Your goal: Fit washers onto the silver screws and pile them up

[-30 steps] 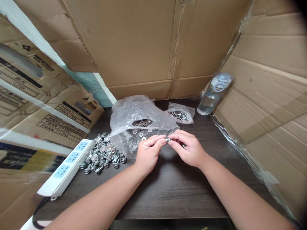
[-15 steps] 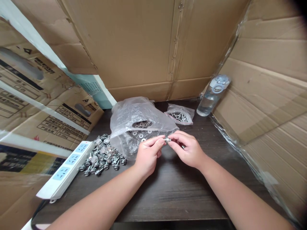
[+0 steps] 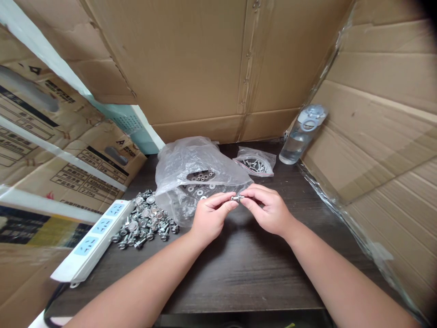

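Note:
Between my two hands, above the dark table, is a small metal bolt (image 3: 236, 198) lying roughly level. My left hand (image 3: 212, 214) pinches its left end between thumb and fingertips. At the other end, the thumb and fingers of my right hand (image 3: 268, 209) close around the bolt, where a washer or nut seems to sit; fingertips partly cover it. Just behind my hands lies a clear plastic bag (image 3: 180, 159) with several washers and nuts showing in its opening. A heap of flange bolts (image 3: 146, 218) rests to the left of the bag.
A white power strip (image 3: 94, 241) lies along the left side, beside the heap. Farther back are a small zip bag of screws (image 3: 256, 162) and a water bottle (image 3: 302, 135). Cardboard walls (image 3: 198, 64) enclose the table (image 3: 246, 282) at the back and sides.
My fingers have shifted slightly on the bolt, and more of its left part shows beside my left fingertips. The bags and the heap stay in place.

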A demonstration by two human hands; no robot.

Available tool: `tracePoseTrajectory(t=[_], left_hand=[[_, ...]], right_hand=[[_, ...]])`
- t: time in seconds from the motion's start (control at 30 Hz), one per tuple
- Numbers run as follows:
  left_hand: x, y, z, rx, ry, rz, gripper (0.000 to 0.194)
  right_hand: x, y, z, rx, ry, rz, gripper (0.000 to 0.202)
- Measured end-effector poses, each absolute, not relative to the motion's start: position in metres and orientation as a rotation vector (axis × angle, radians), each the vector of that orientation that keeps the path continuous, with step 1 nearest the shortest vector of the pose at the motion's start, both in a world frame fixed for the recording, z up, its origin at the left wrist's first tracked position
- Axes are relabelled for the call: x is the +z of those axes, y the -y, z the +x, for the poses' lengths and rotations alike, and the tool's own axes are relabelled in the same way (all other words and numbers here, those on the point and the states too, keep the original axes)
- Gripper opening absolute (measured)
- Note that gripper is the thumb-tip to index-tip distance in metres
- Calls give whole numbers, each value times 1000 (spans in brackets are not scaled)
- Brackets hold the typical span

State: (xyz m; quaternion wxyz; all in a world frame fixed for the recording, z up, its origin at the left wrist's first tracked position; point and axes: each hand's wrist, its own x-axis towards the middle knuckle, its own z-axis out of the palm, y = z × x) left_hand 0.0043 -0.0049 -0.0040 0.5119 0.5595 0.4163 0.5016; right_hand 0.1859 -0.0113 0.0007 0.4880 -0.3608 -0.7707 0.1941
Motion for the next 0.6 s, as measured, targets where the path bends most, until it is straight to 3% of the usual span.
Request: tracePoseTrajectory(t=[0.27, 0.6], left_hand=[[-4, 5, 3, 1205, -978, 1441, 19], [-7, 5, 4, 1234, -947, 1458, 17]], right_hand=[[-1, 14, 185, 579, 1847, -861, 21], [2, 13, 186, 532, 1896, -887, 11]])
